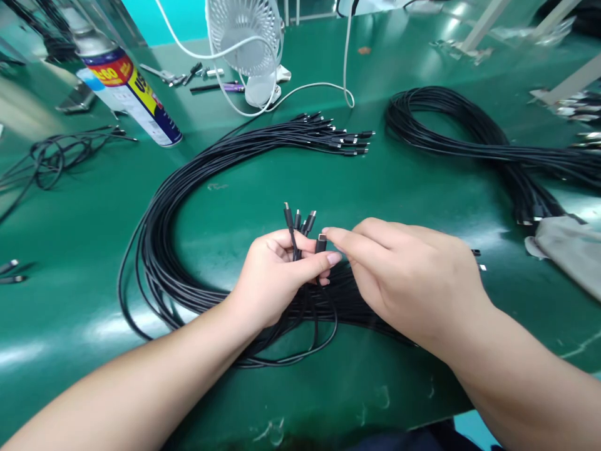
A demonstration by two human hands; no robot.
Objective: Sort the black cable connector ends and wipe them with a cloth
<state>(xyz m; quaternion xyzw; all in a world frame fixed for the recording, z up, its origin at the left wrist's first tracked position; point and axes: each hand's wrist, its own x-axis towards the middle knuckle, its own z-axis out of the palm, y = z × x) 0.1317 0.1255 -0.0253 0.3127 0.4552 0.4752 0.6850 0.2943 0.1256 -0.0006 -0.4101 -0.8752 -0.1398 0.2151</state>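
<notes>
Several black USB cables [288,216] stand with their plugs up in my left hand [282,266], which is closed around them. One plug [321,243] is pinched between its thumb and fingers, metal end upward. Close by on the right, my right hand [408,275] has its index fingertip at the top of that plug; its other fingers are curled and partly hidden, so I cannot tell whether it grips anything. Under both hands lies a large curved bundle of black cables [159,213], its far plug ends fanned out beyond my hands.
A second looped cable bundle [446,119] lies at right, near a grey cloth [570,250]. At the back left stand a spray can [136,94] and a white fan [244,37] with a trailing white cord. A loose tangle of cable [51,156] lies far left on the green table [70,332].
</notes>
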